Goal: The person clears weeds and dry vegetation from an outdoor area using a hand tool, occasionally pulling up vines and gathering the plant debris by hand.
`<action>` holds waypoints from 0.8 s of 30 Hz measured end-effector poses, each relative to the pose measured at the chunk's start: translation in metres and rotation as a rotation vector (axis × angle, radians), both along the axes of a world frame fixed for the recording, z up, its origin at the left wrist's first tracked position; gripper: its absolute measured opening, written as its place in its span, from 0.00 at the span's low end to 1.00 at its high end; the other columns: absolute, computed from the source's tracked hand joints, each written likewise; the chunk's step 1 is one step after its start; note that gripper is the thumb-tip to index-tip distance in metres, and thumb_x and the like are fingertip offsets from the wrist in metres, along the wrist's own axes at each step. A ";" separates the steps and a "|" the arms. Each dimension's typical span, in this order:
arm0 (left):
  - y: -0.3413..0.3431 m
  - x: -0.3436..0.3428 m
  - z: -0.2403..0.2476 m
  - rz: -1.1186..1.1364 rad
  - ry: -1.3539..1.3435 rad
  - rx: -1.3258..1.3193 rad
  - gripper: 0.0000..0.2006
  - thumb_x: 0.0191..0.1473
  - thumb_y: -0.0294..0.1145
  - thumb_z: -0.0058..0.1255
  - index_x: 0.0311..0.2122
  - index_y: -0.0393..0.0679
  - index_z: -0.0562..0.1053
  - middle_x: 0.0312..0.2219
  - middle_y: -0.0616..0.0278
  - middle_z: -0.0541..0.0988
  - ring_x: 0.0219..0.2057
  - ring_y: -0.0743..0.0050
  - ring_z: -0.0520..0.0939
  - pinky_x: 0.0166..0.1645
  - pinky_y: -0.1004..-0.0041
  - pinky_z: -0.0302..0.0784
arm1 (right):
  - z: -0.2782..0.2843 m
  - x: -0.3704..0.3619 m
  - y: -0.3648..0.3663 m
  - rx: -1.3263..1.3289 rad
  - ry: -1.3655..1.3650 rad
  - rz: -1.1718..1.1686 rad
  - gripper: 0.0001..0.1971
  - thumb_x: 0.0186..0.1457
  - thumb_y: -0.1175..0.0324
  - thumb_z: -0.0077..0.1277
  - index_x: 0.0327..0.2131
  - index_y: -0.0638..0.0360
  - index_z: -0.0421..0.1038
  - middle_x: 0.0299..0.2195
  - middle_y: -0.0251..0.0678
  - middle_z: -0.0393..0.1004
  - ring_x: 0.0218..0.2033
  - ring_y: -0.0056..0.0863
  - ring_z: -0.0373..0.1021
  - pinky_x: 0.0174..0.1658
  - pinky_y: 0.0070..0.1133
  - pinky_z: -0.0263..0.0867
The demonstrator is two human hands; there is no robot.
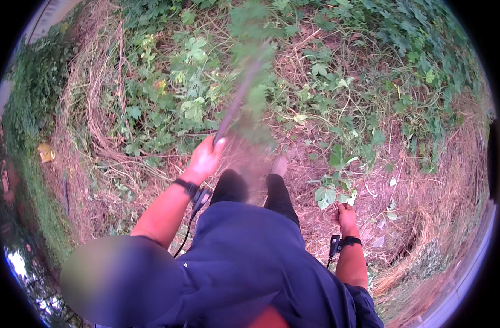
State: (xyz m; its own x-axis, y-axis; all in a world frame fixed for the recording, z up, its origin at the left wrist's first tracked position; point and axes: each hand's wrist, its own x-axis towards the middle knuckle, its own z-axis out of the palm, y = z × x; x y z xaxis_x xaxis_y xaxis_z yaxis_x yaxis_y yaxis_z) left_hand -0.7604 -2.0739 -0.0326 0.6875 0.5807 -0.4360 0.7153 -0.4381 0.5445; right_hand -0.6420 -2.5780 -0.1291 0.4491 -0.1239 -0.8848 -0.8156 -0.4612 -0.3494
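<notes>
My left hand (206, 158) is wrapped round the lower end of a long dark stick-like handle (236, 104). The handle slants up and away over the plants. Its far end is smeared by motion among green leaves, so I cannot tell what is there. Low on the right, my right hand (346, 216) has its fingers curled closed at the near end of a leafy vine (326, 195). Broad pale-green leaves of this vine lie just above the fingertips. Both wrists wear black straps with small devices.
Tangled green vines (195, 76) spread over the ground ahead, with denser foliage (419, 44) at the far right. Dry brown stems (91, 120) are heaped on the left. A yellow object (46, 153) lies at the left. My shoe (279, 165) stands on bare, straw-strewn soil.
</notes>
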 end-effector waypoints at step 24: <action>-0.006 -0.355 -0.050 0.188 0.610 0.029 0.18 0.56 0.48 0.44 0.33 0.39 0.67 0.24 0.41 0.76 0.28 0.37 0.77 0.34 0.49 0.71 | -0.073 -0.070 0.171 0.141 0.078 0.638 0.14 0.57 0.61 0.48 0.36 0.65 0.66 0.19 0.33 0.68 0.17 0.22 0.67 0.21 0.20 0.67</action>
